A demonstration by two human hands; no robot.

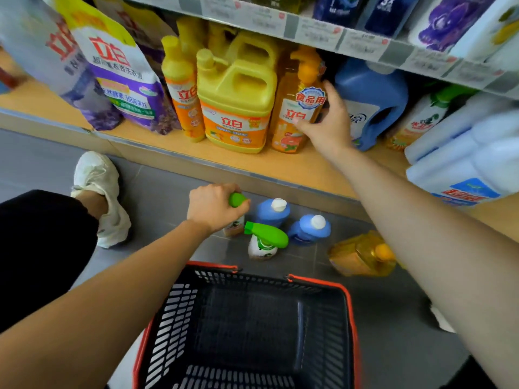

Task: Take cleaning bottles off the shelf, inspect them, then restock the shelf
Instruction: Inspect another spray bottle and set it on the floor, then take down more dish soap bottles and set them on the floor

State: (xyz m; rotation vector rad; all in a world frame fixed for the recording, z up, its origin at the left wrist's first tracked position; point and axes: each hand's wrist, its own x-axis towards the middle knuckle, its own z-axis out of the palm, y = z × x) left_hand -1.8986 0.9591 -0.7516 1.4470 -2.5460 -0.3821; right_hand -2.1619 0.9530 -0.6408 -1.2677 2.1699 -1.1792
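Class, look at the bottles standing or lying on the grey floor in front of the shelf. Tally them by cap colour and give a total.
Green-capped spray bottles: 2, one gripped by the left hand at, one free at
White-capped blue bottles: 2
Orange-capped amber bottle, lying down: 1
Total: 5

- Bottom shelf [295,167]: a bare strip of board runs along its front edge, before the yellow jug [236,108] and orange pump bottle [295,113]; above, the upper shelf rail [280,23] limits headroom.
- Right hand [328,122] fills the gap between that orange bottle and the blue detergent jug [373,99].
- Floor at centre frame: two green-capped bottles [264,240], two blue bottles [289,220] and an amber bottle [362,254] stand close together; left hand [213,209] covers one.
- Basket [247,327], lower centre: interior unobstructed.
- Grey floor [157,192] at centre left lies open up to the white shoe [98,192].
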